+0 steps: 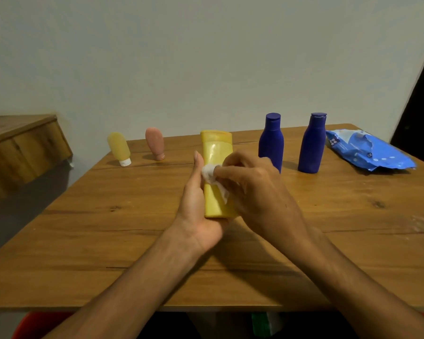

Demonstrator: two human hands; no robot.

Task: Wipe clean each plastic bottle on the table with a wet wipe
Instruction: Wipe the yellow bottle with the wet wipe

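A: What are the fingers doing?

B: The right hand [255,189] has its fingers [227,170] bunched together, pinching a wadded white wet wipe [208,171] and pressing it onto the front face of the yellow bottle [217,152], near its left edge and about halfway along.

A: And the other hand?

B: The left hand [196,216] holds that bottle from below and from the left. Its thumb [198,162] lies straight along the bottle's left edge, just beside the wipe. Its other fingers are hidden behind the bottle.

A: How does the bottle lie?

B: Lengthwise away from the person, with its near end in the left palm, raised off the tabletop [132,228].

A: Farther out?

B: Along the far side, to the left, a small yellow tube [119,149] and a pink tube [155,143] stand on their caps, apart from each other. To the right, the nearer blue bottle [271,143] and the farther blue bottle [312,143] stand upright. Just beside them, at the far right corner, lies a blue wipes pack [367,152].
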